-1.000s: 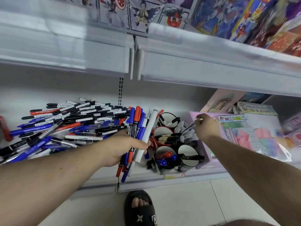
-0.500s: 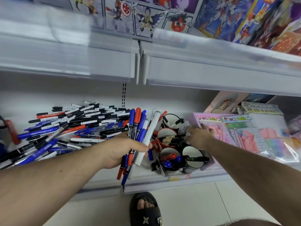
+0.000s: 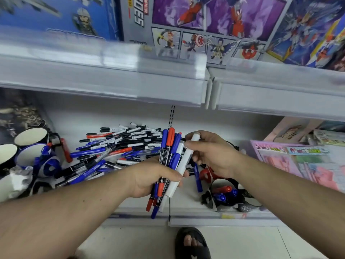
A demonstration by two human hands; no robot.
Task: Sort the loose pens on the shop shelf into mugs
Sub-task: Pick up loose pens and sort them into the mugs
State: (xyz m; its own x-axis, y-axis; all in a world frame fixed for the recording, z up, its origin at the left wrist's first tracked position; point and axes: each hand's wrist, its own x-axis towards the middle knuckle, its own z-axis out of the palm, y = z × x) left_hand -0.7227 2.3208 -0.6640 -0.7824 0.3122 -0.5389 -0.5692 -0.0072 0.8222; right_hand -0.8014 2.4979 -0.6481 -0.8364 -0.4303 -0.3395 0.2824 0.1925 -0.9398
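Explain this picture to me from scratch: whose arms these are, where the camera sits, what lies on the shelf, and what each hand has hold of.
There is no machine here. The camera is worn on a person's head and looks forward and down, so the two bare arms reaching in are that person's own.

The left hand grips a bundle of pens, blue, red and black, standing roughly upright in the fist. The right hand curls its fingers round a white marker at the edge of that bundle.

Behind them, on the white shelf, lies a loose pile of pens. To the right stand mugs already holding red and blue pens; more mugs sit at the far left. Pink packaged goods lie on the right, toy boxes above. A sandalled foot shows on the floor.
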